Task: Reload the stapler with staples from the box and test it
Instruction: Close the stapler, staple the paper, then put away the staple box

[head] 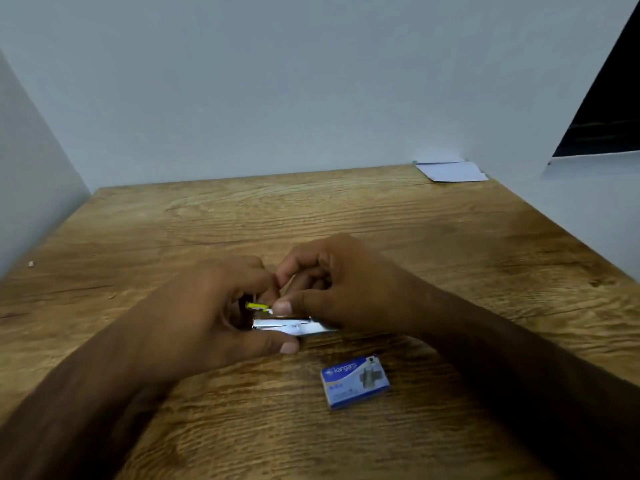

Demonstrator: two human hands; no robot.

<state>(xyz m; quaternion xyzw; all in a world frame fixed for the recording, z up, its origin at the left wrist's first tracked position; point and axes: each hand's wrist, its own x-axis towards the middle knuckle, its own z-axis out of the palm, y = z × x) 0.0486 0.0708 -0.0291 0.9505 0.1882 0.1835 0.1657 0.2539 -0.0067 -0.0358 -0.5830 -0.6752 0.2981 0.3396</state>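
Note:
A small metal stapler with a yellow part lies low over the wooden table, in the middle of the head view. My left hand wraps around its left end, thumb under the shiny body. My right hand pinches at the yellow piece on its top with thumb and forefinger; whether it holds a staple strip is hidden. The blue staple box lies shut on the table just in front of the hands, to the right.
White paper sheets lie at the table's far right corner. Pale walls close in the table at the back, left and right. A tiny pale scrap sits at the left edge.

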